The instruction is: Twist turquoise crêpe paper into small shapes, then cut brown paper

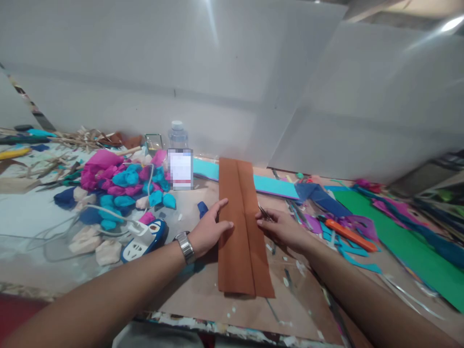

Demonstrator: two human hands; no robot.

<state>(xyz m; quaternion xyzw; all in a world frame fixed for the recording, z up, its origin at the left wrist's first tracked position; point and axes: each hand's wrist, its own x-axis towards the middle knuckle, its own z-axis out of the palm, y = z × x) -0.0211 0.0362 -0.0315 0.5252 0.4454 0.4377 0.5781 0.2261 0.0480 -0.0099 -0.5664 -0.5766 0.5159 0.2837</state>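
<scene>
A long strip of brown paper [235, 241], with a fold line running along its length, lies upright before me in the head view. My left hand [208, 232] holds its left edge, thumb on top; some of the fingers are hidden. At the right edge, my right hand [284, 229] is closed around a small dark metal tool [266, 215], which looks like scissors, though most of it is hidden by the fingers. Behind the brown paper, a light-blue paper strip [275, 187] crosses from left to right.
Crumpled pink and blue paper pieces [126, 176] crowd the left, near a power strip [143, 241] with a white cable. A phone [180, 169] leans before a plastic bottle [177, 135]. Rightward lie an orange cutter [351, 235] and green paper [395, 237]. A pale wall [217, 82] stands behind.
</scene>
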